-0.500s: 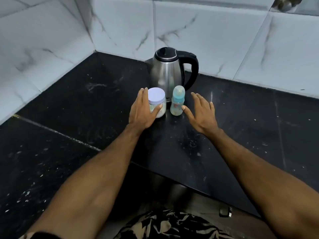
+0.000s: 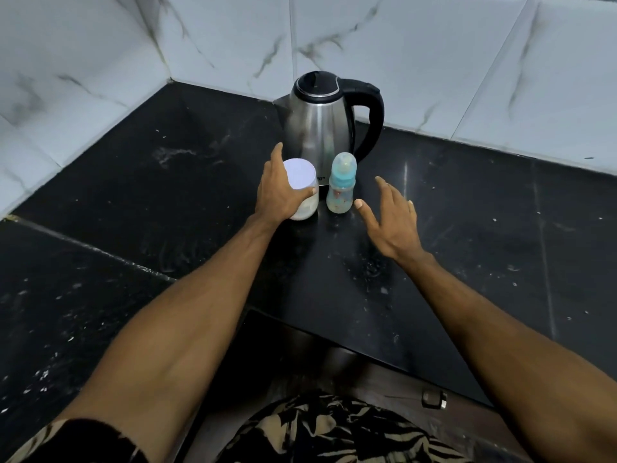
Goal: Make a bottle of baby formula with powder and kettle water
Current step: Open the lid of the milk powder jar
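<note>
A small jar of white powder with a white lid stands on the black counter. My left hand grips it from the left, thumb across its front. Just right of it stands a small baby bottle with a teal collar and clear cap. My right hand hovers right of the bottle with fingers spread, a short gap from it. Behind both stands a steel kettle with a black lid and handle.
White marble-look tiles form the wall corner behind the kettle. The counter's front edge runs diagonally below my arms, with a dark cabinet and a metal knob beneath. My patterned clothing shows at the bottom.
My left hand has closed round the powder jar, its thumb now across the front. My right hand has stayed beside the bottle, fingers a little more spread.
</note>
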Motion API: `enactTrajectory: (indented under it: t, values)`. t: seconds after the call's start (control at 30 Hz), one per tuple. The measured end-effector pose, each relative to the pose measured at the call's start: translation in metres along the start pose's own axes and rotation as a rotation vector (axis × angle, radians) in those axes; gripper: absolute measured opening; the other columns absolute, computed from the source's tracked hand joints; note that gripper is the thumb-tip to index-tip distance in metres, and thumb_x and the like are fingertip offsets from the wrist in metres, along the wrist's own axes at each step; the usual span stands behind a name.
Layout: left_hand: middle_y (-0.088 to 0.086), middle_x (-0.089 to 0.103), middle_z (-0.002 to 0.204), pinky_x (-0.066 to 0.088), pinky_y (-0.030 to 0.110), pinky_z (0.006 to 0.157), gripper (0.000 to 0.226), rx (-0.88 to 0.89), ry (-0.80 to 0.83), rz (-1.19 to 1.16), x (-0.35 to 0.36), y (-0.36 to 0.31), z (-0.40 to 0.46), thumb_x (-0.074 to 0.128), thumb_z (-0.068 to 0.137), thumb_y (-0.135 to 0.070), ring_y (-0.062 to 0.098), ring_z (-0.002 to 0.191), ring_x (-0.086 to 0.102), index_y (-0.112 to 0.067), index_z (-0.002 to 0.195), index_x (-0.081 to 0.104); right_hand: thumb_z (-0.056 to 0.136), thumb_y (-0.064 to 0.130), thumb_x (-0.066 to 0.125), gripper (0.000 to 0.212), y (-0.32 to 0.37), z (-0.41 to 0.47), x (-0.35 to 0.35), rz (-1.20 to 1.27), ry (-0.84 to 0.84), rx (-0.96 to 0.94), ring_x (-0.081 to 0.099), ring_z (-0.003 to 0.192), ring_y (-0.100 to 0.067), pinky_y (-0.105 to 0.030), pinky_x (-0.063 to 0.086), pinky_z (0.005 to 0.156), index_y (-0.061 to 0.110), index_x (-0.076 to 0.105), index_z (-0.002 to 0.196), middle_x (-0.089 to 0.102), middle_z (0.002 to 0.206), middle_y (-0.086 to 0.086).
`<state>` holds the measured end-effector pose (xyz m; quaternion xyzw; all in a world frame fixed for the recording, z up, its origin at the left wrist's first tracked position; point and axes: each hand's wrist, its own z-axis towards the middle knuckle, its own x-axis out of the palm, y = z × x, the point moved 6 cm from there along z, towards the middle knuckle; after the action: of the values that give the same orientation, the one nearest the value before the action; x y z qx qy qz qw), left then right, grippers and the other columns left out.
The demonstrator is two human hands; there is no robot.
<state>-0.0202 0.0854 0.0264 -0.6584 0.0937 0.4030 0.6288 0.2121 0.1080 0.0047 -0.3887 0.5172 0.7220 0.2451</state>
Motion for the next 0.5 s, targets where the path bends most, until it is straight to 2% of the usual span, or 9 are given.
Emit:
enactTrajectory:
  t: [0.2,0.3,0.5]
  values:
    - [0.008,0.049,0.137,0.038,0.033,0.101,0.118,0.062,0.073,-0.051,-0.008,0.003,-0.036,0.089,0.068,-0.034,0.024,0.127,0.046,-0.021,0.156,0.011,0.099,0.059,0.038,0.072,0.005,-0.011,0.010,0.069,-0.003,0.022,0.028,0.146,-0.020,-0.054,0.017,0.120,0.017,0.023,0.155,0.033,0.158,-0.004]
    - [0.002,0.051,0.135,0.039,0.033,0.104,0.120,0.073,0.102,-0.071,-0.010,0.007,-0.059,0.089,0.067,-0.036,0.020,0.126,0.047,-0.026,0.156,0.009,0.099,0.059,0.038,0.071,0.008,-0.020,0.017,0.101,0.003,0.026,0.028,0.146,-0.019,-0.053,0.018,0.120,0.017,0.023,0.155,0.032,0.159,-0.003]
    - [-0.005,0.054,0.130,0.034,0.022,0.100,0.122,0.064,0.126,-0.113,-0.012,0.016,-0.089,0.090,0.066,-0.034,0.010,0.121,0.048,-0.028,0.156,0.008,0.099,0.055,0.042,0.067,0.015,-0.035,0.029,0.135,0.020,0.015,0.034,0.142,-0.018,-0.052,0.023,0.118,0.017,0.028,0.153,0.038,0.155,-0.002]
